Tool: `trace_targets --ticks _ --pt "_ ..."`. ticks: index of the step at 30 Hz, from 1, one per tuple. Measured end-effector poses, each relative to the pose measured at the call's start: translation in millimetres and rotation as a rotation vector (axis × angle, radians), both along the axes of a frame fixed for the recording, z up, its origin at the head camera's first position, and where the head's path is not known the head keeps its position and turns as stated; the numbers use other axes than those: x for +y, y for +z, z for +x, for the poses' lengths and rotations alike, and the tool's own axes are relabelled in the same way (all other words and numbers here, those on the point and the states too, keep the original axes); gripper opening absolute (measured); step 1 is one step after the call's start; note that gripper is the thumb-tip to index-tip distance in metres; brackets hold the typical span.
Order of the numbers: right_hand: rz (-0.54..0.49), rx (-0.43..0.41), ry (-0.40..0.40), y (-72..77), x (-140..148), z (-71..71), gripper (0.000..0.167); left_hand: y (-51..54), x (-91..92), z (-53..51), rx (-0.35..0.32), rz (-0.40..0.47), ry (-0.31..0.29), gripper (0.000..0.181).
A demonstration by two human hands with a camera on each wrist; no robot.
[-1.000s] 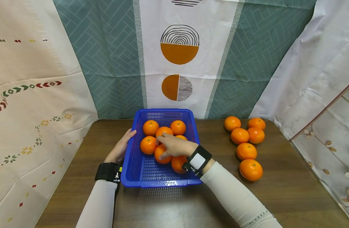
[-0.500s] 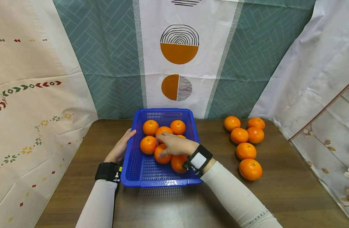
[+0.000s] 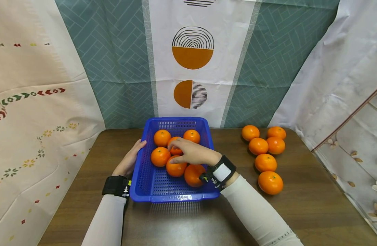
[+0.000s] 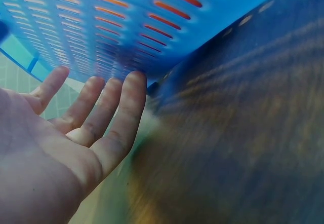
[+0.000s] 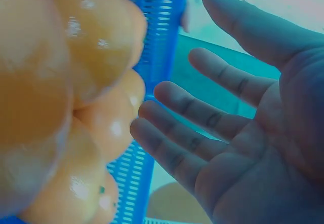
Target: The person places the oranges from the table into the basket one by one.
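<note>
A blue perforated plastic basket (image 3: 159,198) holds several oranges, among them a left one (image 3: 160,156), a middle one (image 3: 176,166) and a front right one (image 3: 194,175). Over them hovers my right hand (image 3: 194,152), fingers spread and slightly bent, with nothing in it. It hides part of a rear orange (image 3: 173,150). In the right wrist view a gap shows between the palm (image 5: 253,168) and the oranges (image 5: 96,41). My left hand (image 3: 128,161) rests against the basket's left side; in the left wrist view its extended fingers (image 4: 126,107) are at the outer wall.
To the right, several loose oranges (image 3: 258,146) lie on the brown wooden table (image 3: 302,191), the nearest one (image 3: 270,182) toward the front. A patterned cloth (image 3: 127,102) hangs behind the table, close to the basket's back rim.
My right hand has risen a little and shifted slightly right, its fingers drawing away from the middle oranges. The left hand stays at the basket's side; the oranges keep their places.
</note>
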State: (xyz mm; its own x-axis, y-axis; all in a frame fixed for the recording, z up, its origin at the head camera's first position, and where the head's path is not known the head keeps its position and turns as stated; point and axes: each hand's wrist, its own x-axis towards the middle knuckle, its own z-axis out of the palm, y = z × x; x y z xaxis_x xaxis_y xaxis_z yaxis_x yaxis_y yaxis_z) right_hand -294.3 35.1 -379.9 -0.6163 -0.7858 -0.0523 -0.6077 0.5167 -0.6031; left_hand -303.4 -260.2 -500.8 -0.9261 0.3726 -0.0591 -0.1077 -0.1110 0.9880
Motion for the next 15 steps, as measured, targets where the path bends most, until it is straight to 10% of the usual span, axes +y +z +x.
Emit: trace_targets --ticks 15 --pt "-0.253 0.119 -0.146 17.5 50 13.7 0.033 1.1 -0.6 0.9 -0.015 0.024 0.002 0.053"
